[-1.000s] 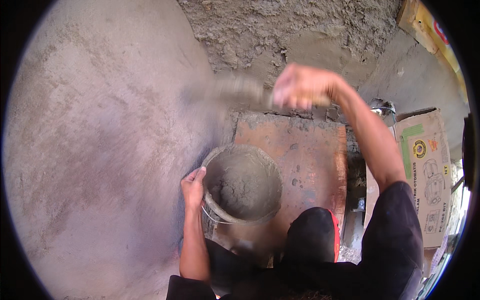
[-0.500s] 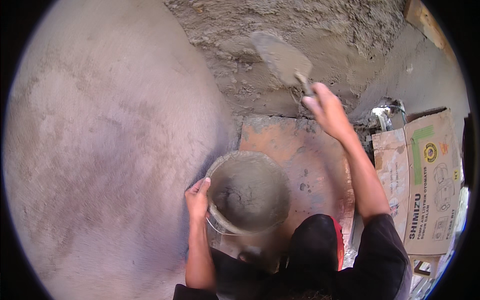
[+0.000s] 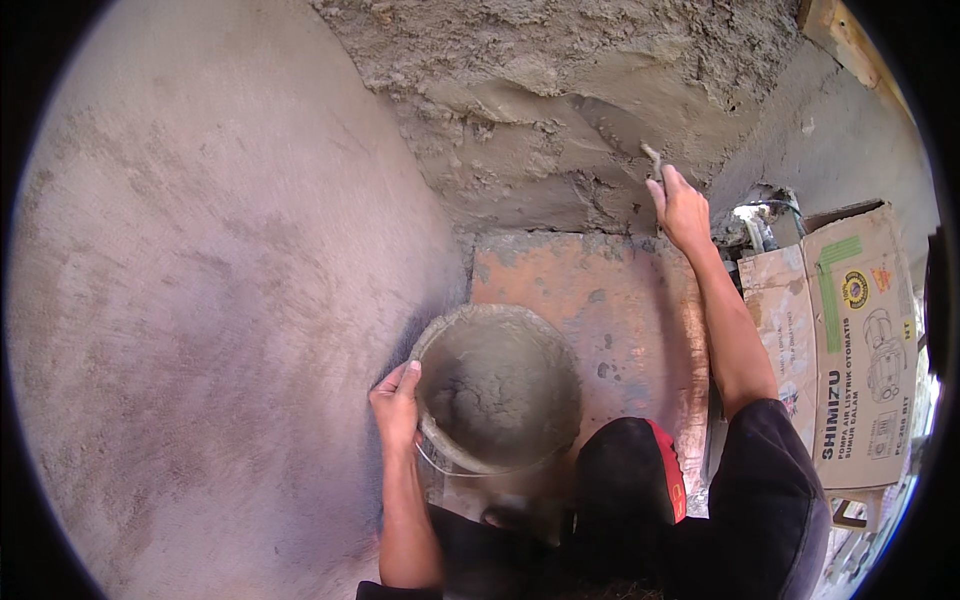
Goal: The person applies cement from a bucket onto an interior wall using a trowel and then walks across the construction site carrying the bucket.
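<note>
My left hand [image 3: 398,402] grips the left rim of a round bucket [image 3: 572,368], thumb on top and fingers outside. Wet grey mortar [image 3: 490,390] lies inside it. Up at the rough wall [image 3: 450,50], my right hand [image 3: 684,214] is closed round the handle of a trowel [image 3: 615,125]. The trowel's blade is coated in mortar and lies against the wet wall surface, so its outline partly blends in. A thin wire handle [image 3: 450,470] hangs along the bucket's near side.
Under the bucket lies an orange-brown, mortar-spotted board [image 3: 630,320]. A smooth plastered wall [image 3: 220,300] fills the left. At the right stand a cardboard box [image 3: 865,350] and, above it, a wooden plank [image 3: 850,45]. My dark-clothed knee [image 3: 625,470] is close to the bucket.
The trowel has moved right and slightly down, and its blade now lies flatter against the wall. My right hand shifted right with it. My left hand stays on the bucket rim.
</note>
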### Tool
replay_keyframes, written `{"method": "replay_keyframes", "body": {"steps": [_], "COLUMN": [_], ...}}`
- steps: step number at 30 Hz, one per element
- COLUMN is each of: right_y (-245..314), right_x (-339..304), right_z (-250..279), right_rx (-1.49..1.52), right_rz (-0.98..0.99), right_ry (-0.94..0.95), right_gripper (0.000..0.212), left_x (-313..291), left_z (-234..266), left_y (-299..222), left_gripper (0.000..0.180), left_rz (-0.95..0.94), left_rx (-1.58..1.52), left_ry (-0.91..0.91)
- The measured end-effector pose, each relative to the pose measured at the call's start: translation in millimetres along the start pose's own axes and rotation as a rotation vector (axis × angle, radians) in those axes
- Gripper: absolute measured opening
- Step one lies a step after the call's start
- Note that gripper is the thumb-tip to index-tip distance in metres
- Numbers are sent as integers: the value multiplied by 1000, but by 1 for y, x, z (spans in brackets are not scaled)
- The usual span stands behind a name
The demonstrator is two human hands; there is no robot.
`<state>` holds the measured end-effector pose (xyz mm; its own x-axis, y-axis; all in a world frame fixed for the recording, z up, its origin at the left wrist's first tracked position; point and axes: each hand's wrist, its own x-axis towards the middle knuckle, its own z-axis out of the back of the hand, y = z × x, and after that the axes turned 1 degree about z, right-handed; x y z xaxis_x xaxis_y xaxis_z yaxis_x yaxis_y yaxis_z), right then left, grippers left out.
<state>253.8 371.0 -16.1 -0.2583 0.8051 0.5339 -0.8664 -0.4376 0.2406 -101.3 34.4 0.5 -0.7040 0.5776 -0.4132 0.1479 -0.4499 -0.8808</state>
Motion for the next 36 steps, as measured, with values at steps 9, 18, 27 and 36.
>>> {"method": "replay_keyframes", "body": {"steps": [9, 18, 27, 36], "right_y": [76, 61, 114, 94], "right_x": [55, 31, 57, 13], "right_z": [-28, -57, -32, 24], "right_rx": [369, 2, -52, 193], "right_rz": [61, 181, 308, -176], "right_ry": [206, 342, 193, -31], "right_gripper": [37, 39, 38, 33], "left_x": [9, 16, 14, 3], "left_z": [6, 6, 5, -1], "left_y": [14, 27, 14, 7], "left_gripper": [36, 37, 36, 33], "left_rz": [-80, -148, -93, -76], "left_rx": [-17, -90, -43, -89], "left_ry": [-11, 24, 20, 25]}}
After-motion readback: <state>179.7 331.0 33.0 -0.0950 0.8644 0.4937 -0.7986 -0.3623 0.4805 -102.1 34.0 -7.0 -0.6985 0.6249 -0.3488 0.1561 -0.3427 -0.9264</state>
